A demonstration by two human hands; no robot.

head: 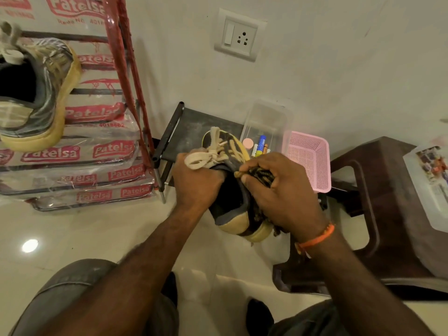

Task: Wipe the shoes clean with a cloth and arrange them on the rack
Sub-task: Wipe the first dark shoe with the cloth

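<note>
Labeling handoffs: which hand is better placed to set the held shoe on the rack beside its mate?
Left, likely. The left hand grips the dark yellow-soled shoe; the rack stands on its side. The right hand holds the cloth.

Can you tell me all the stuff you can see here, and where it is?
shoe in hands: 1, dark with cream laces and yellowish sole, held above the floor at centre
cloth: 1, dark patterned, bunched against that shoe
shoe on rack: 1, grey with yellowish sole, upper left
rack: 1, red frame wrapped in printed plastic, left
clear box: 1, see-through, holding small items, by the wall
pink basket: 1, right of the clear box
brown stool: 1, right
wall socket: 1, white, top centre
wristband: 1, orange, right wrist
left hand: holds the shoe
right hand: grips the cloth
</note>
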